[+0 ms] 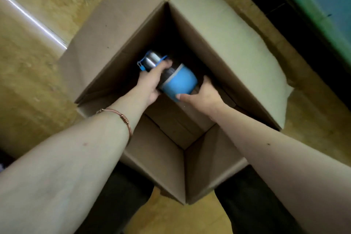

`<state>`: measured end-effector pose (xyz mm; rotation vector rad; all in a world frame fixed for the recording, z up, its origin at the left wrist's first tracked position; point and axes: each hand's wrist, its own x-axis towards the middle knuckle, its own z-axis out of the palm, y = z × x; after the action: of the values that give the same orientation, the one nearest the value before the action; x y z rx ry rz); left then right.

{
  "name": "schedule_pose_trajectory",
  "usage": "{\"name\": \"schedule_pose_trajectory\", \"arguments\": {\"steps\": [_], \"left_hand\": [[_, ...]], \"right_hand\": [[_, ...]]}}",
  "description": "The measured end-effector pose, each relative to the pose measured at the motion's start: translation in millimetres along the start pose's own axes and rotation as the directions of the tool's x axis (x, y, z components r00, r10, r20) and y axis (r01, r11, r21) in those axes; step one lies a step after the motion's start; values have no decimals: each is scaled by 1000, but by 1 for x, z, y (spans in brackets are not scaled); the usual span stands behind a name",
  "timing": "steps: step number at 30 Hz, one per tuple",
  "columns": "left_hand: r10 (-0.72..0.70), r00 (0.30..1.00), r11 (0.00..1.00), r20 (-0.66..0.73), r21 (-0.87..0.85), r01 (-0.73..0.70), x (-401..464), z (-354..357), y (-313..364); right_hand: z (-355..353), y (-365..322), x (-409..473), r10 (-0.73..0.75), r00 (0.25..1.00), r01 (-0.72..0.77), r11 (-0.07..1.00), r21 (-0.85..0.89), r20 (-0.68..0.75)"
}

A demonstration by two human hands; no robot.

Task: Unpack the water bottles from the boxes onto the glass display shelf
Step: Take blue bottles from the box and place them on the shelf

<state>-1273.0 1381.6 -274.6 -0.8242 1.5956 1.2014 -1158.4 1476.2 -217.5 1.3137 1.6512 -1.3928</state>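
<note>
My left hand [150, 83] is wrapped around the middle of the bottle [171, 78] and my right hand [204, 95] cups its blue base, thumb pressed on the end; the bottle lies tilted, down inside the open box [224, 43] on the floor. I judge this the lifting-out step. Next I must raise it clear of the flaps and find the shelf, which is out of view.
</note>
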Motion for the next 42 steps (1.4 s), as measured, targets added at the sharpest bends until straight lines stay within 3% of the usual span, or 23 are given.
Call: {"name": "schedule_pose_trajectory", "arguments": {"steps": [8,12,17,22,27,34,42], "left_hand": [[237,948,950,212,154,-272,-166,-12,29],[299,898,936,323,86,-342,-259,-4,40],[424,852,894,307,5,-447,-362,7,51],[501,807,864,313,-123,-488,-451,5,51],[549,779,831,301,-99,-547,-510,-19,58],[608,582,718,540,-60,-694,-578,-52,85],[639,476,662,605,-116,-741,-666,-90,83]], "right_hand": [[-36,-36,-138,-183,976,203,961,-186,119],[-67,-50,-216,-294,956,291,950,-111,-4],[-110,-59,-300,-425,902,421,905,-67,-73],[-150,-67,-365,-533,845,522,839,-155,-40],[-170,-73,-435,-594,803,575,789,-217,-34],[-149,-82,-520,-637,732,603,771,-207,-240],[-119,-81,-620,-660,635,630,743,-224,-401]]}}
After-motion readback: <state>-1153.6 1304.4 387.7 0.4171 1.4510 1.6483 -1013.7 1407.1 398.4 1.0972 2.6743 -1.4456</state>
